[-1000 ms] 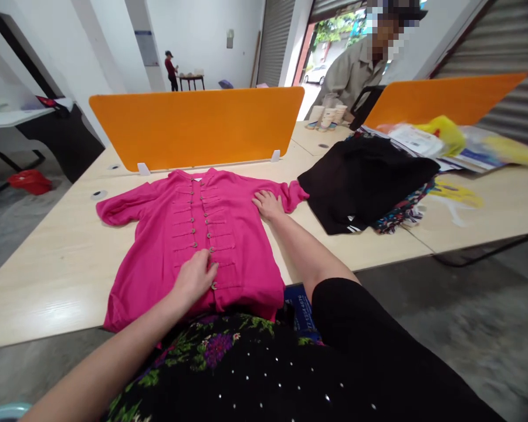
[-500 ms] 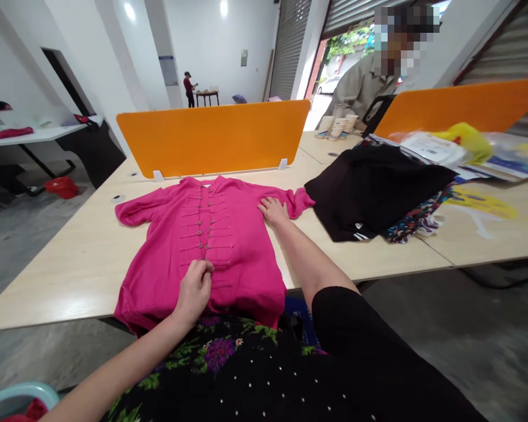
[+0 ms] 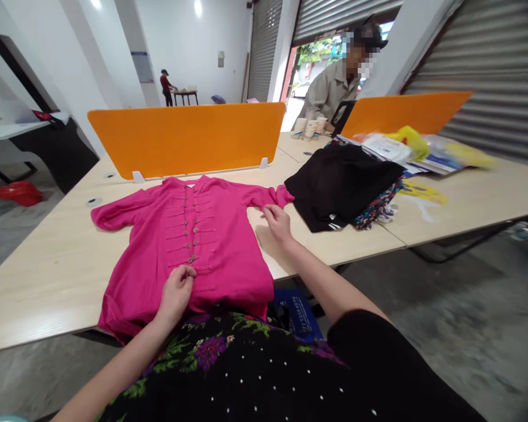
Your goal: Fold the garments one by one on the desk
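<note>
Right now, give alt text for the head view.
A pink shirt lies spread on a table, left hand at its lower front, right hand near one sleeve. Black clothing lies beside it, an orange divider behind.

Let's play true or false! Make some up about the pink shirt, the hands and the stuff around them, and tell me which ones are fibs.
1. The pink shirt lies on the table. True.
2. The right hand is on the shirt's collar. False: it is next to the sleeve on the right.
3. The left hand is at the lower front of the shirt. True.
4. The panel behind the shirt is green. False: it is orange.
5. The black cloth lies to the left of the shirt. False: it lies to the right.
</note>
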The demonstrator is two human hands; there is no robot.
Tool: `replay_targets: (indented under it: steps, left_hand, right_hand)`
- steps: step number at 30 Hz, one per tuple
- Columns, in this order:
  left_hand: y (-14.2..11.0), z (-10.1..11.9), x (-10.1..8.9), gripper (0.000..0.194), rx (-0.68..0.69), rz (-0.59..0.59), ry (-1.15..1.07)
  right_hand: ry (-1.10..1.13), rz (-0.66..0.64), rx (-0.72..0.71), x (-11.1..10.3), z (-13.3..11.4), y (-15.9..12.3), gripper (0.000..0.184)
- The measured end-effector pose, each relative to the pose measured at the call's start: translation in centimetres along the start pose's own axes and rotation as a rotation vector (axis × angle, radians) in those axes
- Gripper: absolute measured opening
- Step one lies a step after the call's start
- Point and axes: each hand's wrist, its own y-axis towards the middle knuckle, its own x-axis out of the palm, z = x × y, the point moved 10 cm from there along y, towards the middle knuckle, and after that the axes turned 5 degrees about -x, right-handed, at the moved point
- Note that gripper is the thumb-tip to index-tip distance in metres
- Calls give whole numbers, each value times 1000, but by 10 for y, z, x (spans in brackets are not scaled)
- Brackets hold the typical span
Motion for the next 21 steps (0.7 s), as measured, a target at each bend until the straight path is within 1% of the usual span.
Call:
replay_targets:
  steps: [1,3,5,7,8,10,12,14,15,17,20,21]
  left_hand:
    - [-1,0,2,13,10,-19,2]
    - [-7,5,7,16,34,-85,24]
    - [-17,15,13,22,79,-176,56]
    - [-27,26,18,26,150,-238,77]
    - [-32,31,18,27,188,-250,86]
    - [-38,37,18,27,246,-252,112]
    - [-43,39,17,29,277,-253,148]
    - [-47,40,14,31,294,-248,178]
    - [-49,40,11,32,297,-249,183]
    - [-55,39,8,31,291,-272,173]
    - [-66,35,8,29,287,-337,165]
    - [-70,35,9,29,303,-346,183]
  right_hand:
    - [45,-26,13,-13,-12,-21,34]
    - [35,-93,61,-40,-31,-69,35]
    - [-32,-211,173,-54,-35,-118,35]
    - [-124,-355,316,-54,-23,-165,30]
    - [-144,-392,371,-51,-16,-184,30]
    - [-89,-416,436,-34,-2,-210,45]
    - [55,-429,444,-9,5,-224,56]
    - [151,-467,436,15,10,-230,54]
    - [152,-476,436,21,14,-232,51]
    - [79,-446,444,19,26,-232,48]
    - [-72,-370,431,5,42,-231,49]
    - [-104,-363,418,4,44,-232,49]
